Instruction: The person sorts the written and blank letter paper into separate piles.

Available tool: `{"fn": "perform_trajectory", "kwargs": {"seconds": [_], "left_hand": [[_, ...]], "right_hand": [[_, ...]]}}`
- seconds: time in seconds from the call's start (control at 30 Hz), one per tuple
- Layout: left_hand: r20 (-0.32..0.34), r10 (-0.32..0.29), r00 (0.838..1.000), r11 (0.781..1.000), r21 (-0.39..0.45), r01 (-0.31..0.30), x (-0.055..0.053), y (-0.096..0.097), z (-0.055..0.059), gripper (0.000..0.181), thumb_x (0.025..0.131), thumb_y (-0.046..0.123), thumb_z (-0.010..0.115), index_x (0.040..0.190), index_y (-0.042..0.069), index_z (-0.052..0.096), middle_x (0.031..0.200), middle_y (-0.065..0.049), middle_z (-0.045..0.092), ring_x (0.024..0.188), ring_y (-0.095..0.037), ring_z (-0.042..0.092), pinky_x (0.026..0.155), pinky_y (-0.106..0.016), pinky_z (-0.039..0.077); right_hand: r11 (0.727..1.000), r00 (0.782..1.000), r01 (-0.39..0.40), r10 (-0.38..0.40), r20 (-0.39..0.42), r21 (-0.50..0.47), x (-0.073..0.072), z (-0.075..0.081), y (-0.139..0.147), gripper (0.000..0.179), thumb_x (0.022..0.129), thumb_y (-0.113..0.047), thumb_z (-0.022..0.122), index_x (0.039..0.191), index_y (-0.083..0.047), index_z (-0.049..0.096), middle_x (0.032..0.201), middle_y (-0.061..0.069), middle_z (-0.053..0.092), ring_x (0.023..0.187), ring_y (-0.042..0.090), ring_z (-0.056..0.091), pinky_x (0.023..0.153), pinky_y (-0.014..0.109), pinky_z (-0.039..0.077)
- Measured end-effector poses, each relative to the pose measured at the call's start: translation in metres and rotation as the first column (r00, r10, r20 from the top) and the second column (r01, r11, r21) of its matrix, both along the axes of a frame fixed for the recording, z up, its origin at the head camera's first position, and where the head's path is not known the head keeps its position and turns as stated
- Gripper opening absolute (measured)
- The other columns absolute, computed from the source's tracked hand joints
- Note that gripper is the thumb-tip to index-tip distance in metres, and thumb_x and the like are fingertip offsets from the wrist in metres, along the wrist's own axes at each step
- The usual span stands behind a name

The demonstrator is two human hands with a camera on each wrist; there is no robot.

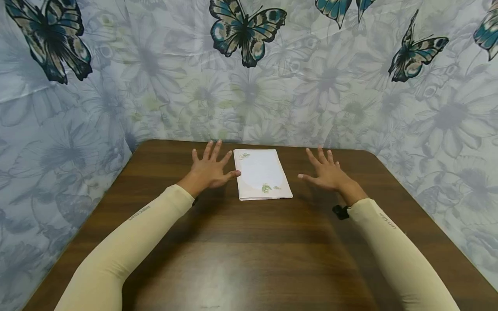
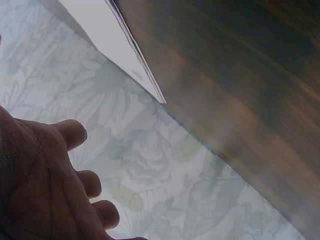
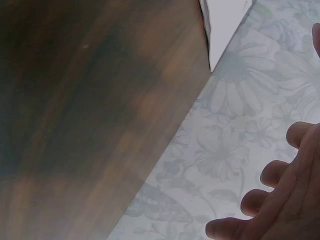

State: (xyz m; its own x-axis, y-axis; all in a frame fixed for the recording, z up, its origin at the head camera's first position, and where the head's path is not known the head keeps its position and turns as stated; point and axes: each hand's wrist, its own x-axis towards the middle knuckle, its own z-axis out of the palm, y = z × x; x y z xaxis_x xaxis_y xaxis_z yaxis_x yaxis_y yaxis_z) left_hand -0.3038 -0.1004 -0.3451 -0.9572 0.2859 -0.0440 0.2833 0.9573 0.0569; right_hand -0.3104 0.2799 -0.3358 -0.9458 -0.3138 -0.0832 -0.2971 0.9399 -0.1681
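A small stack of white paper sheets with green leaf prints lies flat near the table's far edge. To its left, my left hand is spread with straight fingers, the thumb tip overlapping the stack's left edge in the head view. My right hand is spread too, apart from the stack on its right side. Neither hand holds anything. In the left wrist view the left palm shows beside the paper's corner. The right wrist view shows the right hand below the paper's corner.
The brown wooden table ends just behind the paper. A floral cloth backdrop with butterfly prints hangs close behind and along both sides. Cream sleeves cover both arms, and a dark wrist device sits at the right wrist.
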Motion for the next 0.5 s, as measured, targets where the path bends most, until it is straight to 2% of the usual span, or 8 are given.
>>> {"fn": "perform_trajectory", "kwargs": {"seconds": [0.07,0.13,0.2,0.27,0.3,0.37,0.4,0.5], "left_hand": [[0.008,-0.003,1.0,1.0,0.007,0.003,-0.001,0.0,-0.001,0.087,0.09,0.082,0.016,0.159,0.03,0.004,0.165,-0.01,-0.015,0.152,-0.036,-0.015,0.112,-0.074,0.0],[0.006,-0.005,1.0,1.0,0.02,0.005,-0.003,0.002,-0.001,0.086,0.092,0.079,0.019,0.159,0.027,0.007,0.166,-0.014,-0.006,0.153,-0.038,-0.003,0.114,-0.071,0.01],[0.016,-0.001,1.0,0.998,0.067,0.0,-0.005,0.004,0.0,0.079,0.097,0.07,0.027,0.157,0.019,0.025,0.162,-0.017,0.025,0.147,-0.038,0.029,0.111,-0.064,0.031],[0.039,0.008,0.999,0.987,0.163,-0.015,-0.008,0.006,0.002,0.064,0.101,0.057,0.036,0.14,0.009,0.053,0.136,-0.018,0.058,0.12,-0.035,0.06,0.092,-0.052,0.051],[0.061,0.016,0.998,0.976,0.215,-0.028,-0.011,0.007,0.003,0.056,0.102,0.051,0.039,0.126,0.006,0.063,0.119,-0.017,0.068,0.102,-0.032,0.068,0.08,-0.046,0.056],[0.127,0.024,0.992,0.944,0.323,-0.064,-0.016,0.009,0.003,0.045,0.103,0.041,0.044,0.1,0.005,0.072,0.091,-0.011,0.074,0.072,-0.024,0.069,0.063,-0.037,0.055],[0.173,0.026,0.985,0.924,0.371,-0.089,-0.019,0.011,0.002,0.043,0.103,0.037,0.045,0.091,0.005,0.072,0.085,-0.009,0.073,0.066,-0.021,0.068,0.059,-0.033,0.054],[0.326,0.012,0.945,0.866,0.469,-0.172,-0.029,0.014,-0.006,0.04,0.103,0.031,0.048,0.096,0.001,0.073,0.09,-0.012,0.075,0.064,-0.018,0.071,0.058,-0.03,0.057]], "right_hand": [[1.0,1.0,0.0,0.0,0.0,0.004,0.001,0.0,0.0,0.093,0.095,-0.07,0.039,0.158,-0.023,-0.011,0.161,0.021,-0.021,0.144,0.057,-0.014,0.105,0.081,0.004],[1.0,1.0,0.001,-0.001,-0.004,0.0,0.001,0.0,0.0,0.092,0.096,-0.068,0.039,0.159,-0.019,-0.007,0.163,0.023,-0.01,0.145,0.057,0.0,0.107,0.079,0.01],[1.0,1.0,0.017,-0.017,-0.007,-0.024,0.001,0.0,0.0,0.087,0.098,-0.066,0.038,0.159,-0.013,0.007,0.156,0.028,0.029,0.138,0.053,0.034,0.107,0.073,0.025],[0.994,0.999,0.042,-0.042,0.007,-0.097,0.001,0.0,-0.002,0.079,0.099,-0.062,0.04,0.154,-0.006,0.029,0.133,0.026,0.059,0.117,0.046,0.059,0.101,0.064,0.041],[0.989,0.998,0.056,-0.054,0.019,-0.139,0.001,0.0,-0.004,0.074,0.1,-0.059,0.041,0.149,-0.004,0.04,0.12,0.023,0.067,0.105,0.041,0.066,0.096,0.059,0.047],[0.967,0.995,0.092,-0.078,0.066,-0.239,-0.002,-0.003,-0.008,0.065,0.101,-0.053,0.044,0.138,-0.001,0.054,0.101,0.021,0.073,0.088,0.035,0.071,0.088,0.051,0.054],[0.952,0.992,0.111,-0.087,0.096,-0.284,-0.003,-0.004,-0.011,0.061,0.102,-0.05,0.046,0.134,0.001,0.057,0.106,0.022,0.072,0.088,0.034,0.072,0.085,0.049,0.055],[0.911,0.974,0.187,-0.125,0.188,-0.366,-0.008,-0.012,-0.021,0.054,0.102,-0.04,0.05,0.131,0.005,0.058,0.114,0.023,0.07,0.09,0.032,0.072,0.078,0.043,0.059]]}}
